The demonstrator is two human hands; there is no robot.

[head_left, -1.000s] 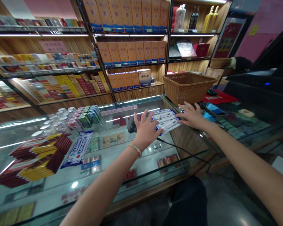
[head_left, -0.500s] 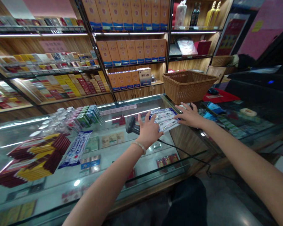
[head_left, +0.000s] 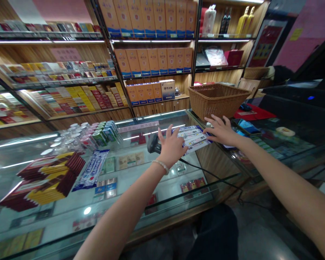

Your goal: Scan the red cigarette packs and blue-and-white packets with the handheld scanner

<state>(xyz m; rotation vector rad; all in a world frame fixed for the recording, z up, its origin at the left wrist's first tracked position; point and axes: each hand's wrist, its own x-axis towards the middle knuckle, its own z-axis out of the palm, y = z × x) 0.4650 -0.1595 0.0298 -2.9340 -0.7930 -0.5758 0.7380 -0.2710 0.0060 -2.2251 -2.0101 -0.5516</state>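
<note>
A bundle of blue-and-white cartons (head_left: 193, 136) lies on the glass counter (head_left: 130, 169) near its right end. My left hand (head_left: 172, 146) rests against the bundle's left end with fingers spread. My right hand (head_left: 220, 130) lies flat on its right end, fingers spread too. A black barcode scanner (head_left: 152, 143) sits just left of my left hand, its cable running down over the counter edge.
A wicker basket (head_left: 216, 98) stands behind the bundle. Red-and-yellow cartons (head_left: 43, 180), a blue-white carton (head_left: 91, 169) and small tins (head_left: 97, 134) lie at the counter's left. Shelves of boxed goods (head_left: 151, 57) fill the back wall. A phone (head_left: 246, 126) lies on the right counter.
Both hands stay on the blue-and-white bundle; it has shifted slightly and my view has tilted a little. My left hand moved a touch further onto the bundle's left end.
</note>
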